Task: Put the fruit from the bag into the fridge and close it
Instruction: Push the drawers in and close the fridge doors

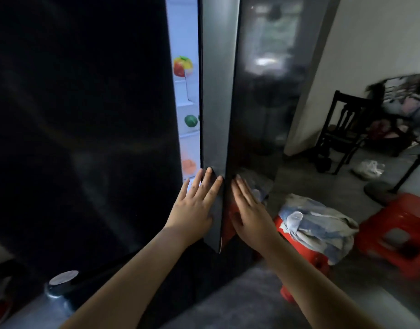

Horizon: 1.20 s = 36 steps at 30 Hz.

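Observation:
The dark fridge door stands ajar, with a narrow lit gap beside the black door on the left. Through the gap I see a red and yellow fruit on an upper shelf, a green fruit on the shelf below, and an orange one lower down. My left hand lies flat with straight fingers on the door's grey edge. My right hand presses flat on the door's glossy front face. Neither hand holds anything.
A blue and white bag sits on a red stool to the right of the door. A second red stool stands farther right. A black chair and a fan base are behind. A metal pot lid is at lower left.

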Each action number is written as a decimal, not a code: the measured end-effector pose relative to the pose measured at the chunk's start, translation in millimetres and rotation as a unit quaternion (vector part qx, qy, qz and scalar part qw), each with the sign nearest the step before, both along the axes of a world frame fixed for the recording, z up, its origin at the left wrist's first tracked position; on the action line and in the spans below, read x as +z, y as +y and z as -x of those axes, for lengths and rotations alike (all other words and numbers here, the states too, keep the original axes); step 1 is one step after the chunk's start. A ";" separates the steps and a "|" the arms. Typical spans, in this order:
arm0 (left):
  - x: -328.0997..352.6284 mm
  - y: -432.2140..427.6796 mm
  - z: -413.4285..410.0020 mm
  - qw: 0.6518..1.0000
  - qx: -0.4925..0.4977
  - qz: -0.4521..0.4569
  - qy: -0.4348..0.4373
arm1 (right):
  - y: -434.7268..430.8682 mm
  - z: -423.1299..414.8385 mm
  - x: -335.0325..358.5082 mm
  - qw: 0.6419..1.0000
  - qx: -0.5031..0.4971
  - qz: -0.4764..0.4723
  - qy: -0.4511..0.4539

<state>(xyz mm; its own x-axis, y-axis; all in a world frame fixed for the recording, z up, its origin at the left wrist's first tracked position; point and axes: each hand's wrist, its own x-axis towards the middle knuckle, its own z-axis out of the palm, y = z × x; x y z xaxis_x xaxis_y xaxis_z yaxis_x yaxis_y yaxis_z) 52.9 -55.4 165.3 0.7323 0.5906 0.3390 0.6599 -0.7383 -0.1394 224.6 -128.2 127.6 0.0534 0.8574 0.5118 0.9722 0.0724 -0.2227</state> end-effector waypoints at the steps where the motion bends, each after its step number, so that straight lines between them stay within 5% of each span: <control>1: 1.5 -1.4 0.0 1.000 -0.005 -0.024 -0.017 | 4.7 -5.7 1.1 1.000 0.001 -0.002 -0.001; 6: 23.9 -15.9 -25.6 0.977 -0.094 -0.187 -0.031 | 19.1 -32.6 -12.3 0.999 0.033 -0.008 -0.037; 17: 13.0 -5.2 -49.8 0.963 0.052 -0.263 0.023 | 47.6 -99.3 26.9 0.983 0.115 -0.137 -0.031; 36: 23.1 11.0 -64.4 0.917 0.327 -0.188 0.130 | 102.2 -96.6 47.3 0.980 0.122 -0.031 -0.154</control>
<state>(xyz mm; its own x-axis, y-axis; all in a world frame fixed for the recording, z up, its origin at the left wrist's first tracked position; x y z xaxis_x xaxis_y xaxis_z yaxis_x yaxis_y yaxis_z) 117.3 -44.4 188.5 0.3487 0.8090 0.4731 0.8526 -0.0642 -0.5187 321.2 -26.0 174.9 -0.3145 0.7924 0.5226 0.9446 0.3156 0.0898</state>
